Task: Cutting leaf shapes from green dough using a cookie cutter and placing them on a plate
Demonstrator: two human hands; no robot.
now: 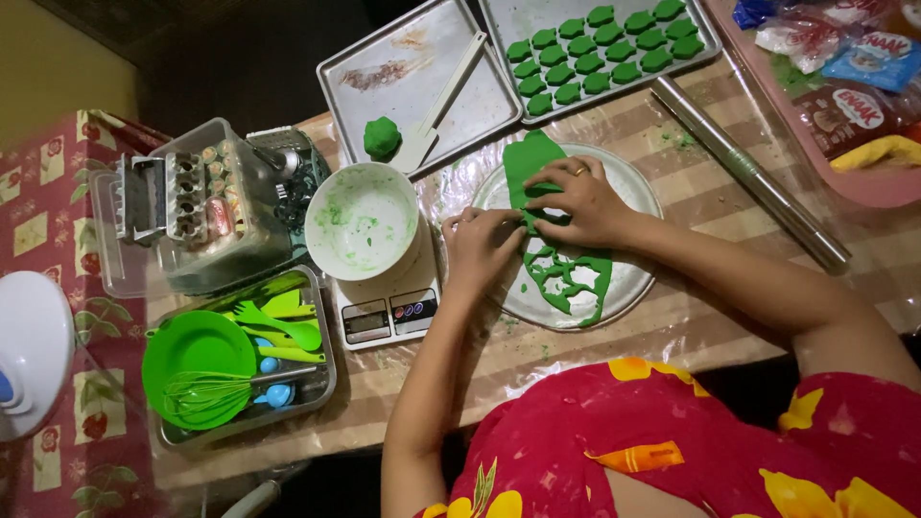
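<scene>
- A sheet of green dough [566,273], pierced by cut-out holes, was laid on a round white board [633,192] near the middle of the tabletop [672,326]; its long axis ran from the table's far edge toward the near edge, with the uncut end pointed at the far edge.
- The left hand [480,245] was pressed on the sheet's left margin with fingers curled; whether anything was gripped could not be told.
- The right hand [580,201] was spread flat across the sheet's middle, fingers partly open and pointed leftward, nothing seen to be clasped.
- A tray of cut green pieces [600,48] was set at the far edge, beside a second tray [384,105] on which a dough ball [382,137] was placed.
- A rolling pin [748,173] was laid diagonally right of the board.
- A smeared white bowl [362,221] was stood on a scale [384,312] left of the board.
</scene>
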